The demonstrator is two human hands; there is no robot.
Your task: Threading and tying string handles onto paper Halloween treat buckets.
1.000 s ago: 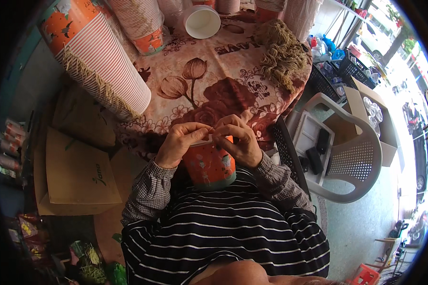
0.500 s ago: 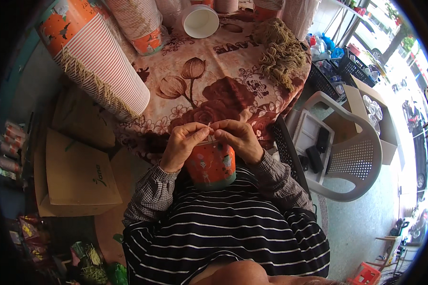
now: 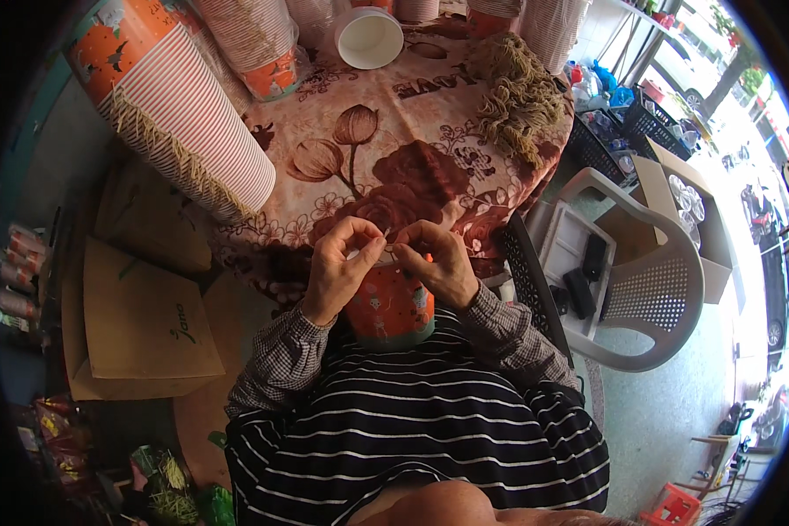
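An orange paper bucket (image 3: pixel 386 307) with printed figures and a green base rests on my lap against my striped apron. Above its rim, my left hand (image 3: pixel 346 263) pinches a thin pale cord between thumb and forefinger. My right hand (image 3: pixel 438 263) is closed the same way on the cord, just across from the left. Only a short bit of cord shows between the fingertips, and the hands partly cover the bucket's rim.
On the flowered tablecloth (image 3: pixel 324 149), a tall leaning stack of paper buckets (image 3: pixel 202 114) fills the left. A white-lined bucket (image 3: pixel 370 39) lies at the back, a twine bundle (image 3: pixel 522 101) at the right. Cardboard box (image 3: pixel 145 316) stands left, plastic chair (image 3: pixel 649 289) right.
The fingertips have moved slightly apart. My left hand has turned a little, and its fingers are more raised. The bucket has stayed on my lap.
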